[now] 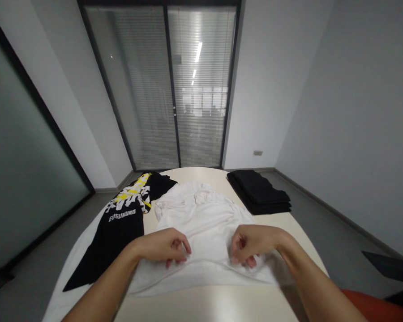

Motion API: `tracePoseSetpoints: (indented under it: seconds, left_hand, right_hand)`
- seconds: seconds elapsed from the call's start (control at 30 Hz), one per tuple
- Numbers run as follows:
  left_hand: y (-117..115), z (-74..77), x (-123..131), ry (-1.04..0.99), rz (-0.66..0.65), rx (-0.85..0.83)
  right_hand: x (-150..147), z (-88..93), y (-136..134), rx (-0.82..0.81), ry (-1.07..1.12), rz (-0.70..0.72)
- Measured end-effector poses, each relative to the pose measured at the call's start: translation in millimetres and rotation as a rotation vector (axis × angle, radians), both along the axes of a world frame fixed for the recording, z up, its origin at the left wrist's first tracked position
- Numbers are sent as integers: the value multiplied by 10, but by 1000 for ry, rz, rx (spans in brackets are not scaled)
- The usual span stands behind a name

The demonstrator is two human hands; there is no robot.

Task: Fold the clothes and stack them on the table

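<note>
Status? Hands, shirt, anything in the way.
Left hand and right hand both on white shirt, fingers curled into cloth. Shirt lies rumpled on table. Black tee close at left, black stack far right; nothing else on the shirt.

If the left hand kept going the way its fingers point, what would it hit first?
Likely the right hand: the left hand lies on the white garment, fingers curled toward it, with only cloth between, though depth is unclear.
</note>
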State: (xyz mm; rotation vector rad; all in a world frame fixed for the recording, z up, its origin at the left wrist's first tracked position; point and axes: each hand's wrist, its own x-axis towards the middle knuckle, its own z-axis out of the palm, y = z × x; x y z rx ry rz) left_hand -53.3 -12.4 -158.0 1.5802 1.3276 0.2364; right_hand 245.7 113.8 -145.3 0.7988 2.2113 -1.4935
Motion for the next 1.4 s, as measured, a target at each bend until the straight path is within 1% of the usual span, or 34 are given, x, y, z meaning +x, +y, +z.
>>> tracePoseSetpoints:
  seconds: [0.03,0.1,0.2,0.3,0.37,0.47,0.57,0.7,0.83,0.9,0.97,1.03,1.1,1.23,1.4]
  left_hand:
    - [16,-28,10,44,43,72]
    - [43,-89,26,130,83,204]
    - [58,-165,27,215,80,330]
    - [59,-208,-3,273,54,489]
    - [62,-228,-32,300,25,563]
    - [66,-254,-68,368,17,584]
    - [61,-260,-84,393,4,525]
    - [50,-241,-106,384,-21,438]
    - [42,-203,-129,370,-30,399]
    - [40,-172,-111,347,-23,429]
    - [41,-139,-60,299,-20,503]
    - [39,-115,16,256,-45,549]
    - [34,-108,96,244,-95,536]
    - [17,-119,195,273,-165,509]
    - [11,-106,205,261,-176,490]
  right_hand:
    - [-10,-40,12,6,13,-4]
    - [-28,-131,48,59,42,4]
    - [-52,-231,85,228,62,6]
    - [-80,-259,78,382,55,-39]
    - [-100,-264,70,459,72,-67]
    - [-120,-278,79,537,139,-82]
    - [-120,-288,92,577,188,-66]
    - [-100,-267,75,556,157,-60]
    - [-65,-263,86,467,157,-65]
    - [-42,-278,117,399,182,-56]
    - [-17,-293,152,318,183,-36]
    - [4,-302,176,244,160,-8]
    - [19,-302,181,200,132,8]
    - [26,-287,146,214,67,11]
    - [20,-272,121,190,53,21]
